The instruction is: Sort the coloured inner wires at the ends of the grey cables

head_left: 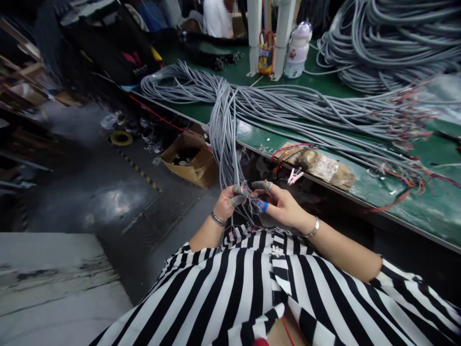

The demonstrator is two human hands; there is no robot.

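Note:
A thick bundle of grey cables (225, 129) hangs over the edge of the green table (259, 140) towards my lap. My left hand (226, 202), with grey covers on its thumb and finger, pinches a cable end where thin coloured wires fan out. Close on its right, my right hand (283, 204) has blue tape round the thumb and a grey cover on a finger. Its thumb and finger stand apart at the thin wires (254, 198); whether it grips one is too small to tell.
Stripped cable ends (406, 115) lie on the table's right. A wooden block (324, 168) and a pink clip (295, 176) are at the front edge. Bottle (297, 50) and large cable coil (389, 38) stand behind. An open cardboard box (190, 161) sits below; a person (217, 18) is at the back.

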